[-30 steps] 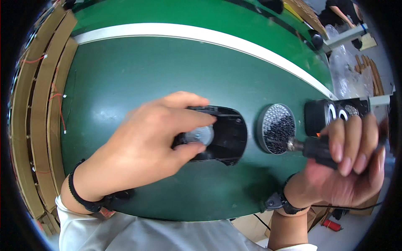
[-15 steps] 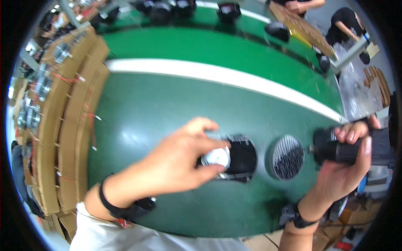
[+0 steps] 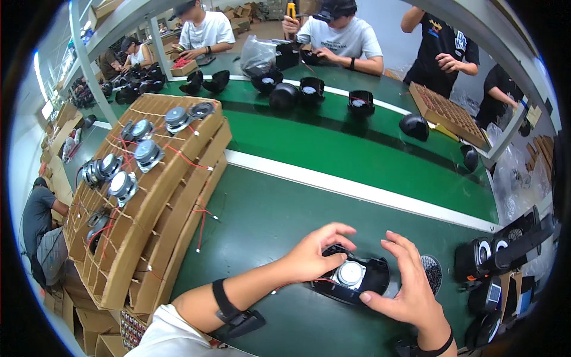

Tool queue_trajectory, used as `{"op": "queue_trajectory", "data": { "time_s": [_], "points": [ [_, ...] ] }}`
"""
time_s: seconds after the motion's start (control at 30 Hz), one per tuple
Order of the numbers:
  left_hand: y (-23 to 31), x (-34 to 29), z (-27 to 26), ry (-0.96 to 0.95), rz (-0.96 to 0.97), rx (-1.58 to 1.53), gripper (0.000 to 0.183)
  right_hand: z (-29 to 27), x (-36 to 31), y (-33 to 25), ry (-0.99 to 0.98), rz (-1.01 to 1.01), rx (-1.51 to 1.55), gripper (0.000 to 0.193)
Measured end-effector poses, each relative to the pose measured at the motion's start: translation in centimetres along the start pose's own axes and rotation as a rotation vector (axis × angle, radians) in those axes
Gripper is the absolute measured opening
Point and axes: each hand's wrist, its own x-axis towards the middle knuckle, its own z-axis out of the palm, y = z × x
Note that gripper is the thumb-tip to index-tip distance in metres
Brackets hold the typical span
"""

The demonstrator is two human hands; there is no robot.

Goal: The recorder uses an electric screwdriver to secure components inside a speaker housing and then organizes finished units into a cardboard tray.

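Housing [image 3: 377, 275] lies between left hand [image 3: 313, 256] and newly emptied right hand [image 3: 411, 290], both grips spread.

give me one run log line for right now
left hand: open at black housing, left end; right hand: open at its right side; round speaker: in housing; dish of black bits: partly behind right hand
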Motion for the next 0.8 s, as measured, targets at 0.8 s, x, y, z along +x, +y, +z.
{"op": "queue_trajectory", "data": {
  "time_s": [0.8],
  "points": [
    [-1.4, 2.3, -6.2, 0.486, 0.177, 0.000, 0.029, 13.6, 50.2, 9.4, -0.038, -0.024, -0.899, 0.068]
  ]
}}
